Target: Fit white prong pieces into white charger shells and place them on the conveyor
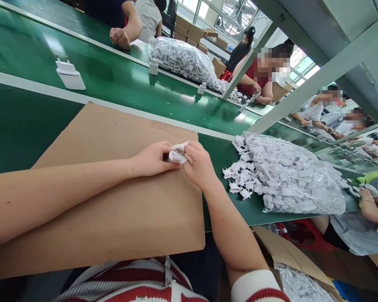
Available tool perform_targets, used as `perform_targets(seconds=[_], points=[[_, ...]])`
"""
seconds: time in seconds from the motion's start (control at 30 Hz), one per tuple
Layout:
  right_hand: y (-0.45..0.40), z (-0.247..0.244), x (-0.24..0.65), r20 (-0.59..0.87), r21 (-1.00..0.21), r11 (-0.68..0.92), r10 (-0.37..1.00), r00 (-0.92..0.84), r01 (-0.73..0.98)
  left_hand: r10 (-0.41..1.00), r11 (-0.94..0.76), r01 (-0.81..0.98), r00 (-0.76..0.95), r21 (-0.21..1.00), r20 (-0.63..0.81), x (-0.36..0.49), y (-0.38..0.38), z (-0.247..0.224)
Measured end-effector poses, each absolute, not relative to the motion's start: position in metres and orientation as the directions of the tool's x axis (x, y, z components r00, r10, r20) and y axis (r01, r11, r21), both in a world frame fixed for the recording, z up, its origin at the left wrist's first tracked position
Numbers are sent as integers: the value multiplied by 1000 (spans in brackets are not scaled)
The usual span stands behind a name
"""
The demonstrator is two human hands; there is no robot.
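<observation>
A small white plastic charger part is held between both hands above a sheet of cardboard. My left hand pinches its left side with thumb and fingers. On the other side, my right hand has its fingers closed around the right end, hiding some of the part. Loose white plug pieces lie on the green table to the right of my right hand, at the mouth of a clear plastic bag full of similar white pieces.
On the green conveyor belt stand a white two-pin charger and several more chargers. Another full bag lies across it. Co-workers sit opposite and to the right. A metal post slants over the line; an open carton stands below right.
</observation>
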State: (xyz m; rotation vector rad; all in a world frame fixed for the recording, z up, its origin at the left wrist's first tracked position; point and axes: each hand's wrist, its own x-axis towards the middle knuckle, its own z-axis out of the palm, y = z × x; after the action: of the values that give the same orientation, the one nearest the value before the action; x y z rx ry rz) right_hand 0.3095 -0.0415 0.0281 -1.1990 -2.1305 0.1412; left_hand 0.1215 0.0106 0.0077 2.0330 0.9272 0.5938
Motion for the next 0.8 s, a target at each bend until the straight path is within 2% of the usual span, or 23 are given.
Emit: perform_targets(seconds=[0.3,0.57,0.67,0.8], points=[[-39,45,302,354,-331,414,887,-295,848,783,-414,409,616,813,88,122,10,12],[-38,54,302,357,-227,463,858,-369,857,807,-415,473,586,777,73,122,11,13],[-35,53,300,335,-248,428,879,-338,869,795,-444,465,599,766,97,123,14,14],[-39,53,295,337,-332,347,912,-233,877,750,-539,439,638,719,174,122,10,18]])
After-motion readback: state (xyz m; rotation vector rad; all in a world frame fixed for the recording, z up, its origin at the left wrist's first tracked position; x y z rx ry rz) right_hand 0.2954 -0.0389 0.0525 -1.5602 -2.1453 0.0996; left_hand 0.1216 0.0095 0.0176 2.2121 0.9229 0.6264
